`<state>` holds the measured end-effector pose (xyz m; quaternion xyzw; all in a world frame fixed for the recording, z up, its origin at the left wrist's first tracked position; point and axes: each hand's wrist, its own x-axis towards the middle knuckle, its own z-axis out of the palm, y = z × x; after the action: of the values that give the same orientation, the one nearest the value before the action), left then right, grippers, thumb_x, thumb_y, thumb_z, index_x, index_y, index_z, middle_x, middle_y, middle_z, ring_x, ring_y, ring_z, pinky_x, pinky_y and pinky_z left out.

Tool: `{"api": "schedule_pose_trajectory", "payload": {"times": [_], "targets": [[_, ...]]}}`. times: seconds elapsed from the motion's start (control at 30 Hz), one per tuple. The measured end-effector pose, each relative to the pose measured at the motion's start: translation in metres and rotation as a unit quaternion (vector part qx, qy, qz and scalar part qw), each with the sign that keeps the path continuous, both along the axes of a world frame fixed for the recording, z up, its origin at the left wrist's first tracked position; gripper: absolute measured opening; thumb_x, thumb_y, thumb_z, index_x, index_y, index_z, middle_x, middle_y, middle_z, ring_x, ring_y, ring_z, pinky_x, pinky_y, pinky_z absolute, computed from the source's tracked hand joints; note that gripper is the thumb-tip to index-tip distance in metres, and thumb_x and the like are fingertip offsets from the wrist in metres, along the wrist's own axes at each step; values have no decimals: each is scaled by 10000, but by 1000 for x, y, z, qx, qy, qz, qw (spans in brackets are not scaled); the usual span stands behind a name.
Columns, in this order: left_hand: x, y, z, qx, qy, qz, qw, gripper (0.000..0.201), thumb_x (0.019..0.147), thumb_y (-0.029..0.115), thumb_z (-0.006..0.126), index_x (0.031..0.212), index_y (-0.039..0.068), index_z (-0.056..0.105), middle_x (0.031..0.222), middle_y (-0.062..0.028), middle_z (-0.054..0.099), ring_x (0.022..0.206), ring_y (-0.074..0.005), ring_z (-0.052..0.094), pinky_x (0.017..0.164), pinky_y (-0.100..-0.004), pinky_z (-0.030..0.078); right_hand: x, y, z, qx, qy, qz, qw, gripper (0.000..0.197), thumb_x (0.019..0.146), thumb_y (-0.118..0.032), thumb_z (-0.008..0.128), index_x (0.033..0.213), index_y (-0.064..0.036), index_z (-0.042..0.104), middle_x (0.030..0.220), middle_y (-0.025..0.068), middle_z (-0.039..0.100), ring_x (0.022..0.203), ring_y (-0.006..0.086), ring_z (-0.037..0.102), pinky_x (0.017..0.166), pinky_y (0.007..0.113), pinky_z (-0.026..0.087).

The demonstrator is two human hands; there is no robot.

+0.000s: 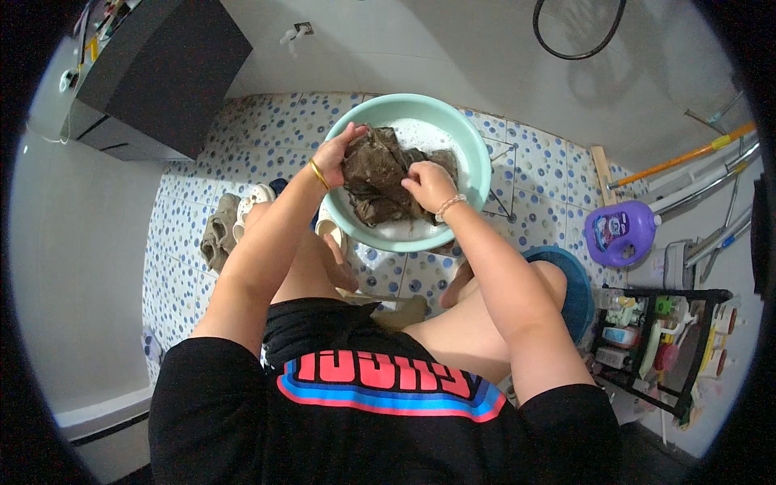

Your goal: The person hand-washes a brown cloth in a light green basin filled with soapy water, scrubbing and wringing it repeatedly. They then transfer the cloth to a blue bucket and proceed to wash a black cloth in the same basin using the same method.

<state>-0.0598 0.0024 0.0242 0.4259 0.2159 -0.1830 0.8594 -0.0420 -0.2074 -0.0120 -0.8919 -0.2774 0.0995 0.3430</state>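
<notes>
A wet brown garment (373,166) is bunched up inside a pale green basin (478,153), with white suds (432,133) around it. My left hand (335,155), a gold bangle at its wrist, grips the cloth at its left side; the thumb lies along the edge and the other fingers are behind it. On the right, my right hand (430,186), with a beaded bracelet, pinches a fold of the same cloth between bent fingers. Both hands are over the basin. The lower part of the garment rests in the foamy water.
Shoes (220,230) stand on the dotted tile floor at left, below a dark cabinet (178,65). To the right are a blue tub (578,295), a purple detergent jug (621,233), a black rack (647,388) of toiletries and leaning poles (679,166). A hose (578,55) hangs overhead.
</notes>
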Motion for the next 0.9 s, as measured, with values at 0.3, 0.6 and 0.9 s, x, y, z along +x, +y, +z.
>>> {"api": "schedule_pose_trajectory", "payload": {"times": [0.3, 0.6, 0.9], "targets": [[-6, -1, 33, -68, -174, -57, 981, 467, 874, 397, 351, 1238, 105, 373, 1218, -107, 409, 1097, -246, 421, 938, -402, 335, 24, 8, -23, 72, 132, -120, 981, 394, 759, -340, 592, 979, -22, 516, 940, 151, 571, 872, 230, 540, 763, 311, 413], [-2, 9, 55, 100, -236, -49, 965, 384, 834, 198, 495, 1174, 27, 446, 1067, -117, 536, 938, -201, 537, 836, -324, 435, 71, -21, -8, 461, 297, -354, 758, 201, 764, -178, 447, 714, 13, 488, 640, 56, 457, 591, 134, 374, 539, 322, 325], [-12, 24, -41, 705, -153, -401, 565, 1074, 513, 491, 731, 1301, 0, 191, 1156, -224, 457, 1043, -353, 469, 893, -342, 368, 34, -31, 18, -136, 121, -6, 983, 944, 590, -592, 632, 1233, 22, 317, 1197, 246, 400, 1114, 311, 418, 921, 361, 356]]}}
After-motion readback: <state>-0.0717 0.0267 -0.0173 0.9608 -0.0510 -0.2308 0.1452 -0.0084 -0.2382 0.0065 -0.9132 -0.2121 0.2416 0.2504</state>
